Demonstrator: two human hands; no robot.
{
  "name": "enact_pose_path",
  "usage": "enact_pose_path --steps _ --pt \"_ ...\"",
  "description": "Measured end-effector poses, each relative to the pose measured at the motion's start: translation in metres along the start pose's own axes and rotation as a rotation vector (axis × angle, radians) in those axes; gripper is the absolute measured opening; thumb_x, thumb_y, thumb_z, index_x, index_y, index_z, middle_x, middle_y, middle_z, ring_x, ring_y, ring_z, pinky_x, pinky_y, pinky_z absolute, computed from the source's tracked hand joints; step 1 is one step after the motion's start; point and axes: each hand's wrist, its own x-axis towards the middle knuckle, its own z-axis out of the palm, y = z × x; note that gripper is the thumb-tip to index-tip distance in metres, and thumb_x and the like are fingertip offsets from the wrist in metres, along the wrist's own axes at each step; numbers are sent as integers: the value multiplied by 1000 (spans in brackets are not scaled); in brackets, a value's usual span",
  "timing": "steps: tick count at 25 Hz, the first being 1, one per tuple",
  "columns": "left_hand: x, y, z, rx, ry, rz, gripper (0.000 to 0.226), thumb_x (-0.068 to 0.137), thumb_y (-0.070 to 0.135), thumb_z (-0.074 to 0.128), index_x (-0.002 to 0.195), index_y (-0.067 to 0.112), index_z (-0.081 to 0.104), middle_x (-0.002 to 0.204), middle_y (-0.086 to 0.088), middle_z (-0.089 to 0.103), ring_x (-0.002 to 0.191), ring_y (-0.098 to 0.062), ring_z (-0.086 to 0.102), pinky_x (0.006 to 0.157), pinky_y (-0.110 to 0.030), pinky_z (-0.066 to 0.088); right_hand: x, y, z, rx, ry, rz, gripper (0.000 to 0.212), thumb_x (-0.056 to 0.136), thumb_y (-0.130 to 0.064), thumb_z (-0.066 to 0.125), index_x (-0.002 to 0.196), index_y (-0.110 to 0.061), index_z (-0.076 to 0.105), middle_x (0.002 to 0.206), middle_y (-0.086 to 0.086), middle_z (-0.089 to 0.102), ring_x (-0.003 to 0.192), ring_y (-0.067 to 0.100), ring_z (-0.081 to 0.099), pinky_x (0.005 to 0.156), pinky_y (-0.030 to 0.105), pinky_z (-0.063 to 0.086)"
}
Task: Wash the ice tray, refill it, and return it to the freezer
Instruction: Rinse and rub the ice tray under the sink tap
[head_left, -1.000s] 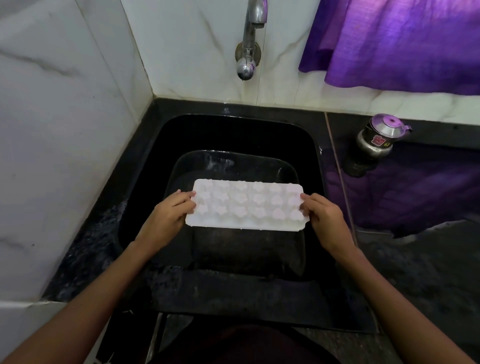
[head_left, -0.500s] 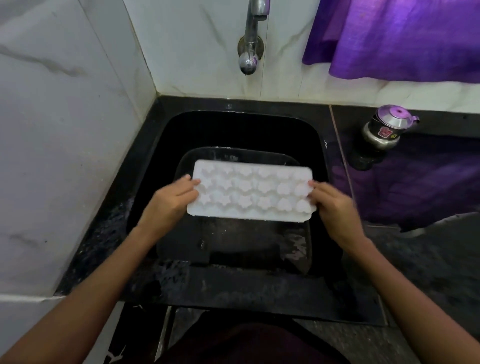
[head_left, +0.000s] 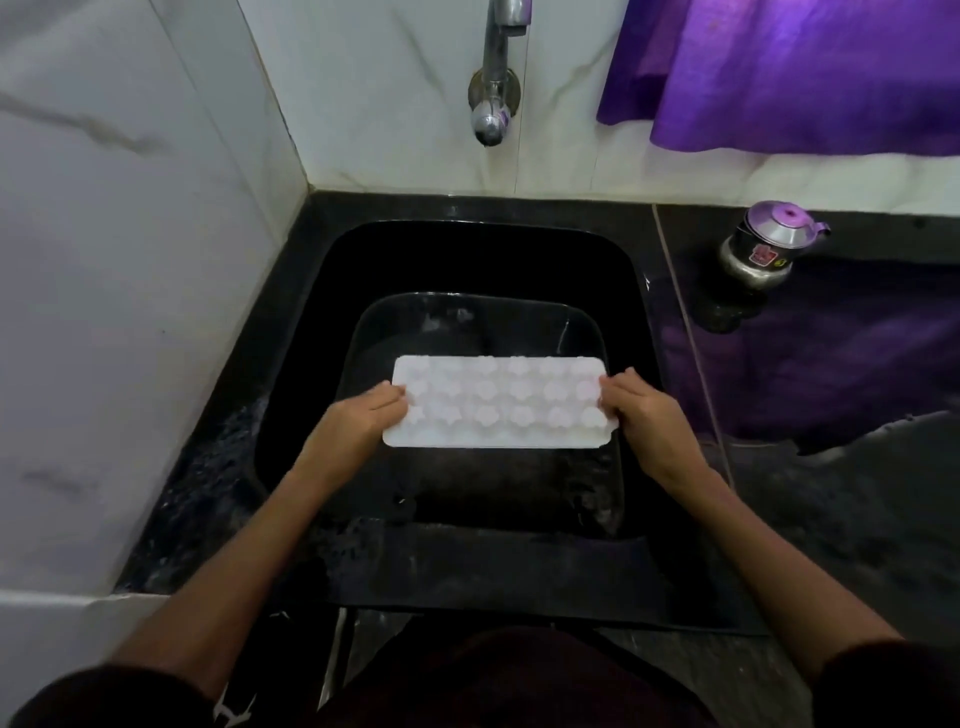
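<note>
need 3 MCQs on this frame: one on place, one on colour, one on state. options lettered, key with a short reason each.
1. Where is the ice tray?
A. on the counter
B. held over the sink
C. in a freezer

2. What colour is the curtain?
A. purple
B. green
C. yellow

3. How is the tray held?
A. left hand only
B. right hand only
C. both hands, one at each short end

Key:
1 B: the tray hangs above the black basin, below the tap.
2 A: the cloth at upper right is purple.
3 C: the left hand and right hand each grip an end.
</note>
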Motion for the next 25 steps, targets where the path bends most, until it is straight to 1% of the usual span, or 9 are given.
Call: enact_pose_path --steps 4,6,8,10,13,15,17,21,25 --pt "1 3 -21 46 305 46 4 88 7 53 90 4 51 108 -21 63 108 -26 56 107 -23 38 1 -5 -23 -13 328 4 25 83 -4 47 67 6 63 96 24 69 92 28 66 102 59 33" --pt "-2 2 -7 9 74 -17 10 83 11 50 93 14 49 104 -15 69 102 -22 61 92 -32 51 -1 -6 -3 -16 46 8 23 79 -8 42 65 2 58 87 16 68 81 24 66 101 64 37" --pt "-10 3 3 -62 -71 -82 16 81 12 43 94 21 47 103 -3 63 98 -19 61 81 -31 55 -6 -7 7 33 -232 88 13 76 -6 46 66 -4 54 78 8 59 73 25 61 92 49 49" --pt "-9 6 -6 -84 69 -126 14 81 7 44 91 15 49 111 -11 67 105 -23 62 98 -15 42 -5 -7 -6 77 -83 134 13 79 -4 51 72 -2 61 87 11 63 87 29 67 81 34 53" --pt "-10 3 -19 26 186 -128 9 80 -4 57 83 4 55 110 -23 65 104 -33 59 107 -17 35 -4 -18 -28 -4 194 19 22 82 -5 47 72 4 65 95 20 67 95 25 65 84 30 53" --pt "-6 0 -8 -39 -49 -167 17 77 -2 57 87 11 55 105 -20 68 100 -37 65 98 -32 47 0 -16 -13 2 -70 64 14 78 -1 50 67 -5 57 87 7 64 82 25 65 70 26 48" --pt "-8 2 -4 -88 -89 -153 14 80 5 48 87 17 51 103 -14 68 96 -34 67 88 -39 53 -2 -14 -3 116 -242 239 15 80 -7 47 65 -9 48 77 1 54 72 23 58 62 30 41" --pt "-7 3 -23 -29 214 -69 4 85 -3 52 85 1 51 110 -23 62 103 -31 61 110 -24 35 -12 -18 -20 -5 223 79 25 86 -5 46 72 6 65 101 25 67 100 31 64 102 33 45" --pt "-16 -10 1 -63 -136 -107 20 78 3 51 96 12 46 111 -21 65 95 -45 65 110 -6 12 -12 -17 5 -26 -369 115 16 76 3 44 68 -2 56 92 20 65 89 36 65 114 49 27"
